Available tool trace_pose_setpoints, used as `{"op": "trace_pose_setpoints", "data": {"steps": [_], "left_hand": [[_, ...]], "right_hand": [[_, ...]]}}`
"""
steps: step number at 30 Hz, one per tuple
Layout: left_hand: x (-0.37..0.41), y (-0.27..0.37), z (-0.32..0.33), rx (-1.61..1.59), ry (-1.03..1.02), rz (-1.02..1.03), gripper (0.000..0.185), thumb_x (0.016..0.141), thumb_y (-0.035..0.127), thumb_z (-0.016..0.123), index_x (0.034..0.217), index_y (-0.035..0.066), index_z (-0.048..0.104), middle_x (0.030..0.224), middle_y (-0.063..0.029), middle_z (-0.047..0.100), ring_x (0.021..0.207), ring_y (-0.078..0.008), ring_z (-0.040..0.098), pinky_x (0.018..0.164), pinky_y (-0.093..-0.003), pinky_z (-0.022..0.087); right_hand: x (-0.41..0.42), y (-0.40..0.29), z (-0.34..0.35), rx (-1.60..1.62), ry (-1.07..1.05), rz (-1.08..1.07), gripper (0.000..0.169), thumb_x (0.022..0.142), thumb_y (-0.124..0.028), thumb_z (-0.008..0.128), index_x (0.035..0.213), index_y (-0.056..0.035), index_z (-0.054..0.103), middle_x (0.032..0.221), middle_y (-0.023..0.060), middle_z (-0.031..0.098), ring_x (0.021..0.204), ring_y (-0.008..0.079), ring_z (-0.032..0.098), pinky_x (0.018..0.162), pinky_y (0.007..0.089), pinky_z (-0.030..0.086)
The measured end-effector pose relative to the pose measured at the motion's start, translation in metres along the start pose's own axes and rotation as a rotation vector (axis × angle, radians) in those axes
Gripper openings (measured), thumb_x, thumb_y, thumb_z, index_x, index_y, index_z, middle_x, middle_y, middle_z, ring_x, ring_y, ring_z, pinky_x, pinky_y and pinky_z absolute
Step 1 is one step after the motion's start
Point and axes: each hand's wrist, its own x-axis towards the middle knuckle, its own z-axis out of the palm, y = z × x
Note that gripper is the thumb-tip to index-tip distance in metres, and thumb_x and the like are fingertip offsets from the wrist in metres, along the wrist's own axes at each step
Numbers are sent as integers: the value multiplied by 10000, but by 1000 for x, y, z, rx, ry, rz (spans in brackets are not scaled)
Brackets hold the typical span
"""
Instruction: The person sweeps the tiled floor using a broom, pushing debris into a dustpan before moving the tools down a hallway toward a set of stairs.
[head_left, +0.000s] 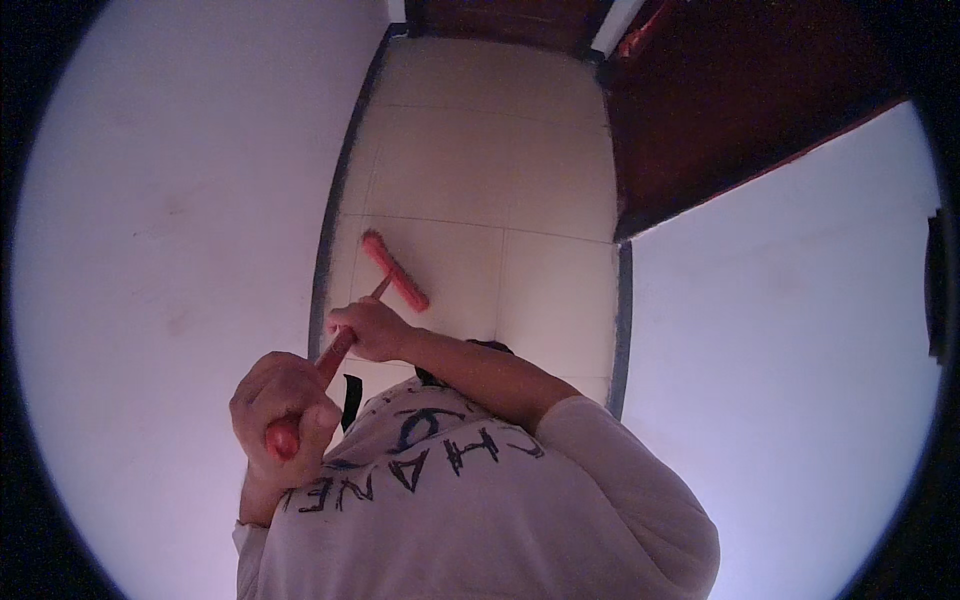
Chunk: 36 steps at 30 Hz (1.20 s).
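A red broom slants across the left part of the head view. Its long, narrow bristle head (396, 271) rests on the tiled floor (450, 165), near the left wall. Close to the camera, my left hand (279, 416) wraps around the top end of the handle (335, 358), whose rounded red tip shows beside the thumb. My right hand (373, 330) grips the same handle further down, with the forearm reaching across my body from the right. Both hands have their fingers closed on the handle.
A pale wall (187, 225) with a dark skirting rises on the left. On the right are another pale wall (765, 262) and a dark red door-like panel (735, 97). A dark doorway or door stands ahead. A black strap (351, 401) hangs by my shirt.
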Motion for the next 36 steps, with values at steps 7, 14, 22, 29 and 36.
{"op": "trace_pose_setpoints", "data": {"steps": [7, 14, 22, 29, 36], "left_hand": [[0, -35, 28, -278, -62, 5, 87, 739, 79, 625, 702, 50, 551, 702, -62, 603, 718, -230, 560, 699, -336, 447], [19, -76, 102, -543, -420, -252, 97, 788, 89, 636, 822, 19, 579, 989, -104, 599, 915, -206, 550, 830, -326, 428], [95, -125, 213, -782, -829, -604, 142, 845, 155, 612, 887, 30, 559, 1099, -103, 569, 973, -146, 527, 867, -269, 420], [171, -136, 239, -776, -729, -594, 109, 845, 96, 600, 901, 10, 563, 1088, -101, 588, 974, -153, 541, 878, -272, 425], [241, -95, 216, -717, -547, -631, 102, 856, 88, 582, 925, 18, 556, 1093, -99, 590, 984, -149, 541, 861, -267, 433]], "right_hand": [[-47, 40, -53, -179, 267, 147, 163, 654, -91, 623, 800, -101, 551, 698, 102, 593, 736, 331, 574, 666, 450, 425], [-153, 107, -96, -426, 374, 475, 186, 684, -116, 626, 853, -87, 556, 740, 114, 597, 748, 313, 580, 661, 403, 460], [-221, 154, -127, -398, 386, 1038, 129, 725, -214, 604, 816, -124, 617, 797, 102, 635, 817, 298, 605, 722, 410, 475], [-183, 166, -191, -411, 466, 889, 105, 742, -164, 577, 831, -123, 617, 791, 102, 637, 792, 299, 613, 720, 415, 479], [-120, 160, -277, -282, 426, 799, 135, 732, -98, 562, 865, -117, 584, 781, 88, 624, 787, 286, 604, 703, 393, 477]]}}
